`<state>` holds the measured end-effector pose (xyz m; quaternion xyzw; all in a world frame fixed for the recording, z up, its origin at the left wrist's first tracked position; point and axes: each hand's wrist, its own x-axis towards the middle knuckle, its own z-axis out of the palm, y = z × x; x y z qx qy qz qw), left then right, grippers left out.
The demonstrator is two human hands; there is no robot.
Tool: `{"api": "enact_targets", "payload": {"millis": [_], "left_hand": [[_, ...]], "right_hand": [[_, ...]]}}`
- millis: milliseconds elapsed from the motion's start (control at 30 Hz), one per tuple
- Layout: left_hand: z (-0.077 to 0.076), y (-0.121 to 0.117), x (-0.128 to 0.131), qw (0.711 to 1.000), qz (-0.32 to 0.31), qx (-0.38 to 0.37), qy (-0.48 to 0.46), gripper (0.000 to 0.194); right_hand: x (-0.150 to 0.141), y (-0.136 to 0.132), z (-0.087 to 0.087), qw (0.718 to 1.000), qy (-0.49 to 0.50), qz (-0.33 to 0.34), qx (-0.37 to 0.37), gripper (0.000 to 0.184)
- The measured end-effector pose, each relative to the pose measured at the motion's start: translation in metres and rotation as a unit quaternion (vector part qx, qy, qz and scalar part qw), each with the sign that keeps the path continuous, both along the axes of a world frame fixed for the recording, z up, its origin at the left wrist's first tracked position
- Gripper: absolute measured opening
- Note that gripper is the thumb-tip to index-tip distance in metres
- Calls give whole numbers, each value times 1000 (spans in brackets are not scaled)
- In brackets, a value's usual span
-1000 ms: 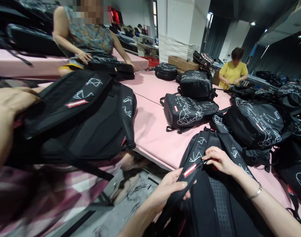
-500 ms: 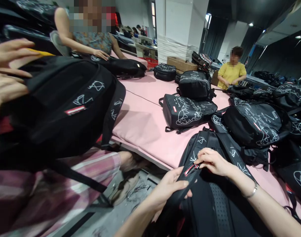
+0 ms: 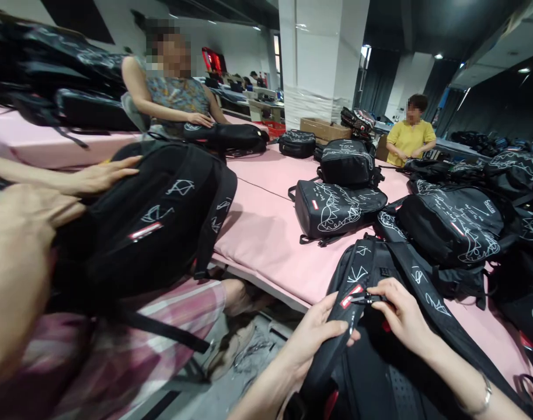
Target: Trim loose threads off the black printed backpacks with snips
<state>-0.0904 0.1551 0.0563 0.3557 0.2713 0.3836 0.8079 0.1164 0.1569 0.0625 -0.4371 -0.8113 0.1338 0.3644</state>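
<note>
A black backpack (image 3: 371, 361) lies in front of me at the table edge, its padded back and straps facing up. My left hand (image 3: 316, 332) is wrapped round one shoulder strap (image 3: 357, 273), thumb on top. That strap carries white scribbles and a small red label (image 3: 352, 296). Between the thumb and fingers of my right hand (image 3: 400, 309) is a small dark pointed tool, seemingly thread snips (image 3: 368, 299). Its metal tip reaches the label's edge. A silver bracelet (image 3: 486, 394) circles my right wrist.
On my left, a co-worker's hands (image 3: 104, 175) are on another black backpack (image 3: 161, 233). Several scribbled backpacks (image 3: 340, 207) stand on the pink-covered table (image 3: 257, 233). Across it sits a person (image 3: 174, 99) with a black bag; a person in yellow (image 3: 410, 140) stands farther back.
My right hand has drawn back slightly to the right, and the tool's tip and the whole label now show. My left hand still grips the strap. The co-worker's left-side backpack looks lower and farther right.
</note>
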Motion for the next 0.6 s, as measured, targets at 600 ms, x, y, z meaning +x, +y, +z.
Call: {"api": "enact_targets", "payload": {"millis": [600], "left_hand": [[6, -16, 41, 998, 66, 6, 21, 56]], "right_hand": [[-11, -53, -2, 939, -187, -217, 191, 27]]}}
